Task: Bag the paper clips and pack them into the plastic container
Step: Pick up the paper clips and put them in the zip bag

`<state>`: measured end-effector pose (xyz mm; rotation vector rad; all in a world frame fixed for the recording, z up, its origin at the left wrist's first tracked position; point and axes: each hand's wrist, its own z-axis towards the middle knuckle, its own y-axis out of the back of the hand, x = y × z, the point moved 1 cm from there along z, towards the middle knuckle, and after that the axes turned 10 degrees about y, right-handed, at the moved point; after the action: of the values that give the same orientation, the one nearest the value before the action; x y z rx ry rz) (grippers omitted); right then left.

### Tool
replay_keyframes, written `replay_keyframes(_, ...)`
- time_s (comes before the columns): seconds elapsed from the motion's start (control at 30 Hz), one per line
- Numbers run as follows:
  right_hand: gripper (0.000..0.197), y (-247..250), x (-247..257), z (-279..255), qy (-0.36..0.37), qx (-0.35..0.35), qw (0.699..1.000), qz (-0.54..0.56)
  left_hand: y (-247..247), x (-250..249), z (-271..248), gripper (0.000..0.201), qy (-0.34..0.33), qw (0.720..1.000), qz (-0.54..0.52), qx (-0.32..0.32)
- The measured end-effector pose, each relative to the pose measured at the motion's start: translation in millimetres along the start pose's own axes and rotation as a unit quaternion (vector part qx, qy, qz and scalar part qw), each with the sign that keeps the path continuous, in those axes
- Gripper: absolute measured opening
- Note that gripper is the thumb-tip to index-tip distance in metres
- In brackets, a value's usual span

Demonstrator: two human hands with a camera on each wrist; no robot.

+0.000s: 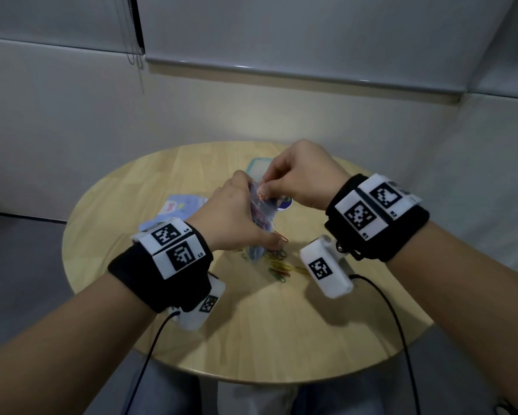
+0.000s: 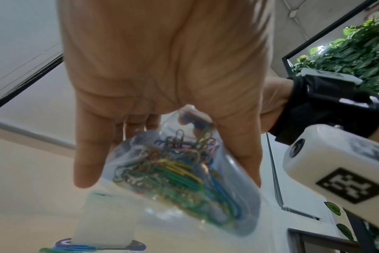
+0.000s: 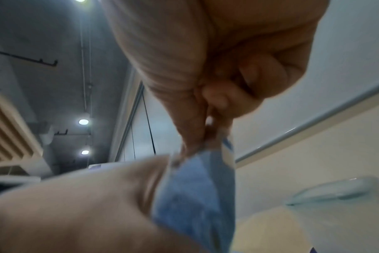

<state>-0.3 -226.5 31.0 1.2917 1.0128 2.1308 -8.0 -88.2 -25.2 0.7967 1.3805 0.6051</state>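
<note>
A clear plastic bag (image 1: 259, 214) holding several coloured paper clips (image 2: 180, 172) hangs upright above the round wooden table (image 1: 251, 324). My left hand (image 1: 247, 203) grips it from the left, with fingers and thumb round its sides. My right hand (image 1: 268, 185) pinches the bag's top edge (image 3: 214, 145), where a copper-coloured clip (image 1: 262, 190) shows at its fingertips. Several loose clips (image 1: 278, 265) lie on the table beneath the bag. The plastic container (image 1: 259, 166), clear with a teal rim, stands just beyond my hands.
Blue printed packets (image 1: 177, 208) lie on the table left of the bag, and a round blue-and-white sticker (image 1: 284, 203) lies behind it. Cables (image 1: 395, 324) trail from both wrist cameras over the near table edge. A wall stands close behind the table.
</note>
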Motion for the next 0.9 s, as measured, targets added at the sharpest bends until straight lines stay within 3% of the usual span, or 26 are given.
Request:
replay_keyframes(0.13, 0.007, -14.2, 2.4, 3.3, 0.006, 0.001, 0.998, -0.056, 1.7, 0.7, -0.8, 0.086, 0.001, 1.0, -0.004, 0.005)
replay_keyframes(0.2, 0.015, -12.0, -0.2, 7.8, -0.009, 0.0, 1.0, -0.005, 7.2, 6.0, 0.5, 0.086, 0.013, 1.0, -0.005, 0.008)
replay_keyframes(0.3, 0.018, -5.3, -13.2, 18.0, -0.047, -0.067, 0.994, 0.066, 17.4, 16.8, 2.6, 0.088, 0.038, 0.999, 0.005, 0.019)
replay_keyframes(0.33, 0.015, -8.4, -19.4, 20.4, -0.057, -0.051, 0.996, 0.045, 19.9, 20.1, 2.9, 0.089, 0.044, 0.999, 0.01, 0.024)
replay_keyframes(0.4, 0.012, -23.8, -31.8, 20.2, -0.084, 0.063, 0.993, -0.056, 22.6, 25.0, 2.8, 0.092, 0.054, 0.998, 0.019, 0.033)
replay_keyframes(0.47, 0.033, -41.3, -41.9, 16.0, -0.119, 0.203, 0.96, -0.153, 24.0, 27.9, 3.1, 0.091, 0.061, 0.997, 0.024, 0.034)
replay_keyframes(0.53, 0.044, -53.4, -45.6, 13.1, -0.13, 0.276, 0.933, -0.19, 25.5, 29.5, 3.5, 0.089, 0.065, 0.997, 0.021, 0.034)
replay_keyframes(0.63, 0.04, -60.9, -44.0, 14.4, -0.115, 0.29, 0.924, -0.221, 26.1, 31.3, 5.1, 0.089, 0.069, 0.997, 0.015, 0.034)
replay_keyframes(0.9, 0.027, -68.7, -43.9, 10.6, -0.095, 0.277, 0.935, -0.201, 16.6, 26.9, 5.5, 0.092, 0.065, 0.996, 0.03, 0.053)
